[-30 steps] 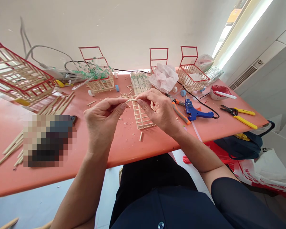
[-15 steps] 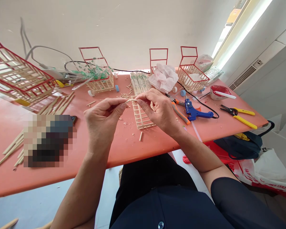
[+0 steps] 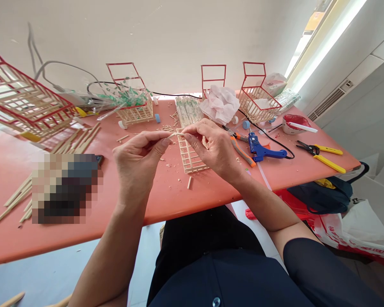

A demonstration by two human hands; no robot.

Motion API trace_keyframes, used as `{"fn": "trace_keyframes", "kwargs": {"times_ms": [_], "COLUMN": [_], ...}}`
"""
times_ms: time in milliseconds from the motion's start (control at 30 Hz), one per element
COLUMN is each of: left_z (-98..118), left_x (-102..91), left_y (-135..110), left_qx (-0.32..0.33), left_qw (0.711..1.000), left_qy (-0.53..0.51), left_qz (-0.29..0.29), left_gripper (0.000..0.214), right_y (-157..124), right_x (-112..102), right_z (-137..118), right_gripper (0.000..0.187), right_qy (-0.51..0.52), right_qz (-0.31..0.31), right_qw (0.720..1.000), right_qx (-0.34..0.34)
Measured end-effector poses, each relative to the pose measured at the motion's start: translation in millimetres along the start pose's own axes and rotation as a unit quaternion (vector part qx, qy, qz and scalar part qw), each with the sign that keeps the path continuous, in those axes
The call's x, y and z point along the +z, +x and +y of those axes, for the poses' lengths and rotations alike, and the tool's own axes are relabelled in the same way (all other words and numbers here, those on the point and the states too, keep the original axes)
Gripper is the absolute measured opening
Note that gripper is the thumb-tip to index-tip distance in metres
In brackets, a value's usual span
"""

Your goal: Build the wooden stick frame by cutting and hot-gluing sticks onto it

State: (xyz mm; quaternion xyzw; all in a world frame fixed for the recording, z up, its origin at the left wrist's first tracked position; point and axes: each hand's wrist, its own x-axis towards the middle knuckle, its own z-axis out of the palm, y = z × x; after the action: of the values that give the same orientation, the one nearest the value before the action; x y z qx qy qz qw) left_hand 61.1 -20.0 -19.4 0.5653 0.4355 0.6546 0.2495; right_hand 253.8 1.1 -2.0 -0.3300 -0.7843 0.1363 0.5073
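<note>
Both hands are raised over the table, pinching a short pale wooden stick (image 3: pixel 176 134) between them. My left hand (image 3: pixel 139 160) grips one end between thumb and forefinger. The other end is pinched by my right hand (image 3: pixel 213 145) in the same way; fingers cover most of the stick. Beneath and just behind the right hand lies a wooden lattice frame (image 3: pixel 188 160), partly hidden by that hand. A short loose stick piece (image 3: pixel 190 183) rests on the table in front of the lattice.
Right of my hands lie orange-handled pliers (image 3: pixel 243 151), a blue glue gun (image 3: pixel 262 149) and yellow-handled wire strippers (image 3: pixel 323 155). A red-stained cup (image 3: pixel 296 124) stands behind. Small wooden carts (image 3: pixel 136 114) with red handles line the back. Several sticks (image 3: pixel 19 194) lie left, near a pixelated area.
</note>
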Motion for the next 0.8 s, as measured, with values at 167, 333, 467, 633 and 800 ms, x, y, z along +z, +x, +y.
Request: {"fn": "trace_keyframes", "kwargs": {"times_ms": [167,333,467,633,800], "left_z": [0.9,1.6,1.7,0.9,0.1], "left_x": [0.0,0.1,0.8,0.9,-0.3], "left_y": [0.4,0.2,-0.2,-0.1,0.1], "left_qx": [-0.001,0.001,-0.004,-0.003,0.006], "left_qw": [1.000,1.000,1.000,1.000,1.000], "left_qy": [-0.005,-0.003,-0.005,-0.005,-0.002], "left_qz": [0.001,0.003,0.002,0.004,-0.001], "left_gripper": [0.013,0.013,0.014,0.014,0.013], "right_y": [-0.3,0.1,0.1,0.2,0.1], "right_x": [-0.5,-1.1,-0.9,-0.2,0.0], "right_z": [-0.3,-0.5,-0.3,0.0,-0.2], "right_gripper": [0.021,0.022,0.022,0.022,0.024], "right_qy": [0.005,0.005,-0.002,-0.003,-0.003], "right_qz": [0.003,0.001,-0.001,-0.006,-0.008], "right_qw": [1.000,1.000,1.000,1.000,1.000], "right_qx": [-0.003,-0.002,0.000,0.004,0.003]}}
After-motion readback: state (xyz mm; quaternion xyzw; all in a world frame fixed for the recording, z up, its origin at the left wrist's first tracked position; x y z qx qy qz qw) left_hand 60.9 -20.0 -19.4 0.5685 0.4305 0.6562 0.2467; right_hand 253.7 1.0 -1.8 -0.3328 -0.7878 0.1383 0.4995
